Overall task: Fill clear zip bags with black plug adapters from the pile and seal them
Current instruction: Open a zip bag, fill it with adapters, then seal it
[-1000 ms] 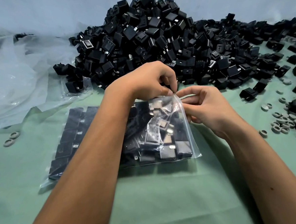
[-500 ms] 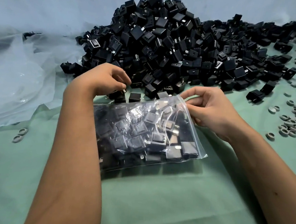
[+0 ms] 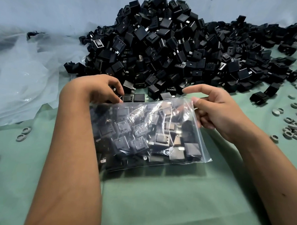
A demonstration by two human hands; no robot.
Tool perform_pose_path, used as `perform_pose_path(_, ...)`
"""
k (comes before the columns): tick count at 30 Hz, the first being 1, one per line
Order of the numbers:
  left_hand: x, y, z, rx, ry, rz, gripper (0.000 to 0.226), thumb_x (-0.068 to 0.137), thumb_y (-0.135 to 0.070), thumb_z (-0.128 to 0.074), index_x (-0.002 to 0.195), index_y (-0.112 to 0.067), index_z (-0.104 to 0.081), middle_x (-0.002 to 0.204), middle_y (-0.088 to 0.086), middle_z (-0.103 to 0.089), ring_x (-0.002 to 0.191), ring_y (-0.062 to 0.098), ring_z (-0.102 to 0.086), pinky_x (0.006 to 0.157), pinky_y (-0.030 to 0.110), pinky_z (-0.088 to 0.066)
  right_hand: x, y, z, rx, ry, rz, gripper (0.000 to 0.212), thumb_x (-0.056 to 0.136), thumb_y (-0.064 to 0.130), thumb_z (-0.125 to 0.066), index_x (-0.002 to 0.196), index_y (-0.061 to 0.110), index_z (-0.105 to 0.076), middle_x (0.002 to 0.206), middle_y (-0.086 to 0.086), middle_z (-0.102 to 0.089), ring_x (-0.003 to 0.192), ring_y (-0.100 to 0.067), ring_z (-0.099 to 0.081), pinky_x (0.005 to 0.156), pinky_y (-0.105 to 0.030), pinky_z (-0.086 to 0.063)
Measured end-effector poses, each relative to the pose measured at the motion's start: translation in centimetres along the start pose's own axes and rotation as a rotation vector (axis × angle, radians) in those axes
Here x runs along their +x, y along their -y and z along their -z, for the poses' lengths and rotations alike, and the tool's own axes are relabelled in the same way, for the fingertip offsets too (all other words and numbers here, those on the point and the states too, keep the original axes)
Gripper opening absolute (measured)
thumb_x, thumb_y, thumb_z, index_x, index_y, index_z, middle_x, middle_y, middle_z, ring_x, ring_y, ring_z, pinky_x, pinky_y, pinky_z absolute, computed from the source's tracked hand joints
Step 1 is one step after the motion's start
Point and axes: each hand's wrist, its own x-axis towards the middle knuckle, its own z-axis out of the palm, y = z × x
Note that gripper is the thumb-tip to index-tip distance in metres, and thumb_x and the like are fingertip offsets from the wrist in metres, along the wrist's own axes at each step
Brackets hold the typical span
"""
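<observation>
The left hand (image 3: 100, 89) has left the middle of the bag's top edge, where both hands were pinching one second ago, and has travelled along that edge to the left corner. Its fingers now curl down at that corner, beside loose adapters at the foot of the pile; whether they pinch the zip strip cannot be told, as the knuckles hide the contact. The right hand (image 3: 214, 111) holds the top right corner of the clear plastic zip bag (image 3: 148, 135), thumb on the upper film, index finger extended and free. It has stayed at this corner throughout.

Judgement: the sweep along the strip indicates the seal is being run closed, and this bag is close to finished.

The bag lies flat on the green-covered worktop (image 3: 173, 202), near its middle, just in front of the large pile of black plug adapters (image 3: 175, 49). It is packed full with black square adapters, metal prongs showing through the glossy, wrinkled film. Small grey rings (image 3: 294, 129) lie scattered toward the right edge.
</observation>
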Motion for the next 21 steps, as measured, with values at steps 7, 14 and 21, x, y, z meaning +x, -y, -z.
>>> perform_pose_path(7, -0.3, -0.1, 0.5, -0.035, -0.053, -0.037, 0.023, 0.077, -0.013, -0.089, 0.088, -0.015, -0.070, 0.090, 0.011, -0.075, 0.076, 0.019, -0.063, 0.061, 0.028, -0.048, 0.5, -0.4, 0.5, 0.045, -0.175, 0.051, 0.021, 0.103, 0.004, -0.052, 0.106, 0.013, -0.070, 0.078, -0.009, -0.074, 0.043, -0.018, -0.054, 0.036, -0.019, -0.029)
perform_pose_path(14, -2.4, -5.0, -0.2, -0.379, -0.102, -0.338, 0.041, 0.061, -0.038, -0.091, 0.087, -0.012, -0.071, 0.073, -0.004, -0.072, 0.063, 0.006, -0.066, 0.057, 0.020, -0.054, 0.3, 0.0, 0.5, 0.086, -0.372, 0.200, 0.011, 0.101, 0.017, -0.063, 0.101, 0.009, -0.071, 0.063, -0.004, -0.066, 0.046, -0.014, -0.042, 0.043, -0.021, -0.034)
perform_pose_path(21, -3.0, -12.6, -5.9, -0.233, 0.037, -0.585, 0.038, 0.071, -0.019, -0.095, 0.097, -0.008, -0.070, 0.082, 0.010, -0.074, 0.066, 0.013, -0.067, 0.065, 0.032, -0.057, 0.0, 0.5, -0.2, 0.113, -0.137, 0.220, 0.022, 0.101, 0.032, -0.062, 0.113, 0.015, -0.068, 0.084, 0.001, -0.071, 0.056, -0.020, -0.059, 0.039, -0.020, -0.033)
